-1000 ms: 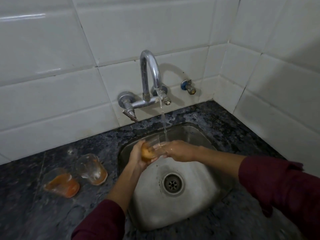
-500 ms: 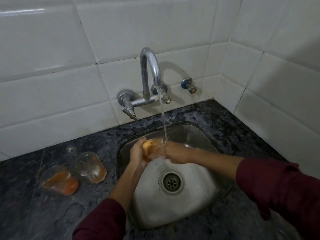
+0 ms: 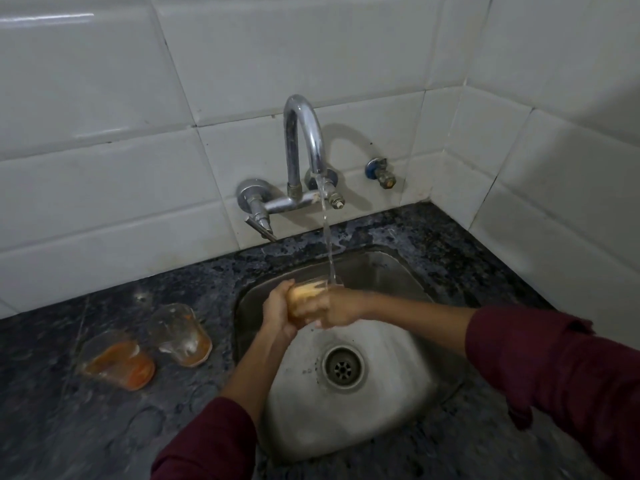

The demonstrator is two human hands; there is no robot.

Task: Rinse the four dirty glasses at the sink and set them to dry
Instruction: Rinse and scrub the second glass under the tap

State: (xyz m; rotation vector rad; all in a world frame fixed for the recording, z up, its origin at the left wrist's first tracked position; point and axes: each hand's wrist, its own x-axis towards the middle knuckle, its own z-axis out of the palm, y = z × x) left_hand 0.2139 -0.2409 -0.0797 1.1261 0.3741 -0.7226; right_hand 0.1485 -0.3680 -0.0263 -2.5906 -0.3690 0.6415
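Observation:
Over the steel sink (image 3: pixel 388 407) I hold a clear glass (image 3: pixel 306 296) stained orange, with its rim under the water stream (image 3: pixel 327 244) from the chrome tap (image 3: pixel 303 140). My left hand (image 3: pixel 277 313) grips its left side and my right hand (image 3: pixel 337 308) wraps the right side. Two more dirty glasses stand on the dark counter left of the sink: one with thick orange residue (image 3: pixel 117 360) and a paler one (image 3: pixel 181 336) closer to the basin.
White tiled walls close in behind and on the right. A small blue valve (image 3: pixel 381 173) sticks out of the wall right of the tap. The speckled dark counter (image 3: pixel 69 427) surrounds the sink, and the drain (image 3: pixel 343 367) lies below my hands.
The glass has turned in my hands, from lying sideways to rim up under the stream. Both hands stayed over the basin. The two counter glasses did not move.

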